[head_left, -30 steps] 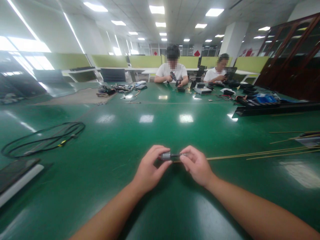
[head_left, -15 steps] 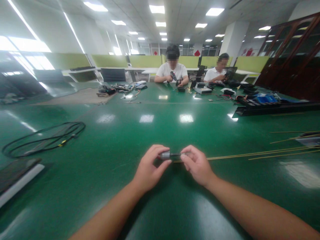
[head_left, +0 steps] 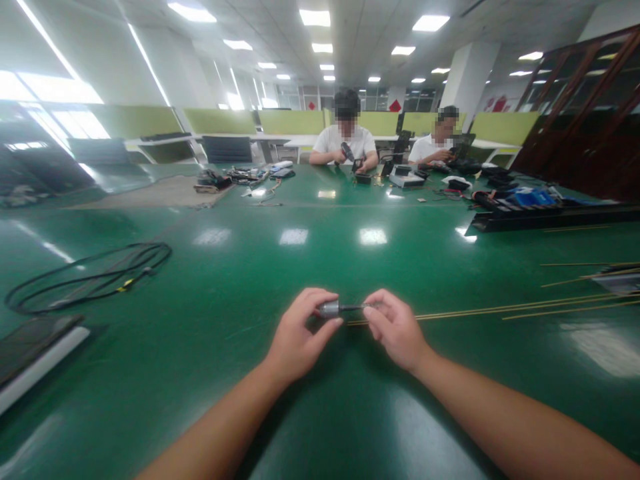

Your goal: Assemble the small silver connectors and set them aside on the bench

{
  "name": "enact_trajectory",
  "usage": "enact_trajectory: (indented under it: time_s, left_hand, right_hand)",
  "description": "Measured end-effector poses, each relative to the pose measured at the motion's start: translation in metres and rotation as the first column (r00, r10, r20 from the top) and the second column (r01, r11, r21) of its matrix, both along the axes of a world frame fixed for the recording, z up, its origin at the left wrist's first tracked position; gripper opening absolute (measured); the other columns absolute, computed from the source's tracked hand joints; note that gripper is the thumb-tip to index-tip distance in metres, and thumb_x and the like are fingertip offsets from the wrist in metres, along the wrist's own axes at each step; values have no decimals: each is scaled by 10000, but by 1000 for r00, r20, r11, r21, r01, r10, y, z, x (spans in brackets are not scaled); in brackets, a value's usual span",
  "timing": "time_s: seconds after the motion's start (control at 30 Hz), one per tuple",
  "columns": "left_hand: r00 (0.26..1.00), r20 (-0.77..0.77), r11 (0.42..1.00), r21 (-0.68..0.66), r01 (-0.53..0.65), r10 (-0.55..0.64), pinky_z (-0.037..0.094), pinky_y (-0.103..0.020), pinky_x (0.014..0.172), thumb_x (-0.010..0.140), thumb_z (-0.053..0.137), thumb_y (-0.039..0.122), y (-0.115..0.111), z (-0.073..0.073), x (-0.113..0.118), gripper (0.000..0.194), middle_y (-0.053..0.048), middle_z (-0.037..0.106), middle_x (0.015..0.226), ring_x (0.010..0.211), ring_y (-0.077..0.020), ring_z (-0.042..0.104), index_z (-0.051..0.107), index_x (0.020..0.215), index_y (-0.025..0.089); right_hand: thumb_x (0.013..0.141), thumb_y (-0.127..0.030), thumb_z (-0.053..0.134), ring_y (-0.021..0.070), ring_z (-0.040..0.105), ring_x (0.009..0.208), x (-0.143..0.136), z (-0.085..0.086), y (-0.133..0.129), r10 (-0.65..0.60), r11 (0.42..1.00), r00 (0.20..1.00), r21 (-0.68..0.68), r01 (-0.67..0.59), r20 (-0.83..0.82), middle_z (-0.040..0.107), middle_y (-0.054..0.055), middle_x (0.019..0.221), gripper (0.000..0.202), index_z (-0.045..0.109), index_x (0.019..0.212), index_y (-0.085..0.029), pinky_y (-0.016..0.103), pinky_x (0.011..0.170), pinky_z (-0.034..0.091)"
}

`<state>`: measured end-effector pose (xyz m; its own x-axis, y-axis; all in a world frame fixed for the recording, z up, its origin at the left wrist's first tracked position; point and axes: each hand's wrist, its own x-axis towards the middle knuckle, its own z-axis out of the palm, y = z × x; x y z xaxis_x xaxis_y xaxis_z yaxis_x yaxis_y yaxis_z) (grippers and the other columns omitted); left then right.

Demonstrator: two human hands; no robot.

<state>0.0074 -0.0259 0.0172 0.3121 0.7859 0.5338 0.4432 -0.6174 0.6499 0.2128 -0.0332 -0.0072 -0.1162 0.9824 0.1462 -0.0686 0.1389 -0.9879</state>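
Ceiling lights throw pale patches across the glossy green tabletop, which fills most of the space before me. Over its near part, the worker's left hand closes fingers and thumb around a grey metal cylinder. A thin dark shaft runs from it to the right hand, whose fingertips pinch the far end. Thin brass-coloured rods lie on the surface, running behind that hand and away to the right. On the worker's left are a looped black cable and a dark flat slab with a pale edge. Across the table sit a person in a white shirt with a dark handheld tool and another person. Blue and black parts lie heaped toward the right. Behind stand yellow-green partitions, a pale pillar and a dark wooden cabinet.
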Motion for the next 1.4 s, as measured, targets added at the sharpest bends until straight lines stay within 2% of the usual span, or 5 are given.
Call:
enact_trajectory:
  time_s: [0.53, 0.73, 1.13, 1.27, 1.4]
  left_hand:
    - [999, 4, 999, -7, -41, 41, 521, -320, 823, 874, 679, 247, 1, 0, -1, 244, -69, 651, 1076, 971, -201, 620, 649, 1114, 212]
    - [970, 156, 958, -245, -147, 189, 523, -333, 786, 797, 757, 391, 7, -1, -4, 335, -72, 706, 990, 872, -219, 664, 685, 1047, 180]
    - [448, 721, 688, -673, 271, 528, 494, -216, 594, 973, 526, 286, -1, 17, 8, 201, -54, 650, 886, 692, -109, 608, 633, 1058, 139]
    - [561, 665, 703, -685, 194, 493, 527, -213, 640, 867, 676, 246, -20, 34, -13, 205, -76, 674, 968, 787, -136, 640, 661, 1050, 154]
    - [761, 356, 724, -657, -209, 542, 557, -247, 715, 599, 878, 385, -55, 31, -76, 522, -73, 732, 1027, 929, -212, 676, 628, 1020, 204]
  right_hand:
    - [878, -436, 625, 95, 391, 415, 1, -1, 1, -47, 999, 999, -29, 46, -15, 480, -84, 489, 259, 554, 895, -187, 207, 416, 285]
    - [950, -583, 465, 108, 403, 431, 2, -1, 1, -111, 993, 991, 25, 113, -72, 480, -41, 488, 457, 522, 707, -200, 228, 428, 313]
    - [978, -593, 428, 119, 408, 462, 3, -5, 3, -61, 995, 997, 80, 64, -42, 472, -24, 473, 546, 494, 599, -205, 251, 476, 332]
    - [981, -593, 418, 121, 409, 467, 2, -5, 4, -36, 995, 998, 93, 40, -42, 477, -24, 484, 542, 494, 610, -205, 251, 479, 333]
    - [980, -613, 408, 121, 421, 474, 1, -6, 5, -19, 993, 999, 117, 25, -49, 478, -26, 489, 556, 494, 613, -204, 251, 495, 342]
